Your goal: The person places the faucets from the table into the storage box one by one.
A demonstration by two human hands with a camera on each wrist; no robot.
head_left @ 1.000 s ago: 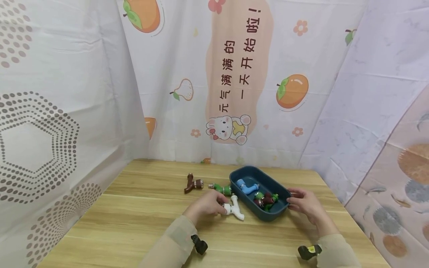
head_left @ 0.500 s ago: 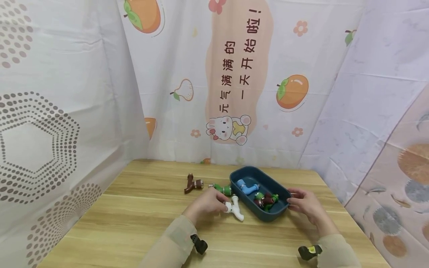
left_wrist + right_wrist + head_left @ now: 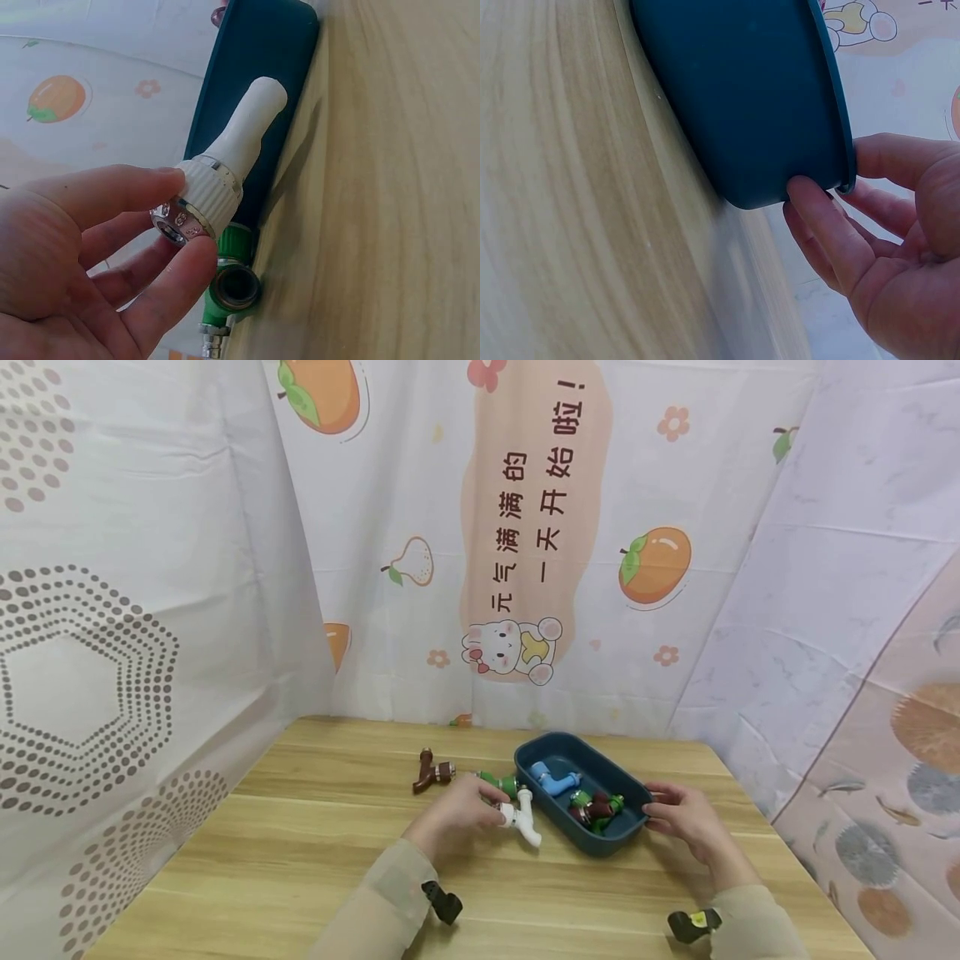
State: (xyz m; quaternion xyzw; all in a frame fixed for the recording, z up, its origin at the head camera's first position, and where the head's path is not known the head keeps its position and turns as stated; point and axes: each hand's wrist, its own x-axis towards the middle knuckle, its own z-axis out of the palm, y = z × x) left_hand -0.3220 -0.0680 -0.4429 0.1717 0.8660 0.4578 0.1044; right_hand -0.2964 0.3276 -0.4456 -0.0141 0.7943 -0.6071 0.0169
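Observation:
My left hand (image 3: 459, 808) pinches a white plastic faucet (image 3: 528, 822) by its ribbed collar and threaded metal end. In the left wrist view the white faucet (image 3: 251, 124) points its spout away from the palm, and a shadow falls on the table beside it. The faucet is just left of a dark blue bin (image 3: 606, 843). My right hand (image 3: 686, 818) grips the right end of that bin, fingertips on its rim and outer wall, as the right wrist view shows. Inside lie a light blue faucet (image 3: 553, 779) and, heaped together, green and brown faucets (image 3: 595, 808).
A brown faucet (image 3: 431, 772) lies on the wooden table (image 3: 337, 843) to the left. Partly hidden behind my left hand, a green faucet (image 3: 504, 785) lies against the bin's left side. Printed curtains (image 3: 390, 635) enclose the table at the back and sides.
The left hand, holding the white faucet, has shifted slightly away from me, and the spout has swung a little. It now covers more of the green faucet. The right hand and bin stay put.

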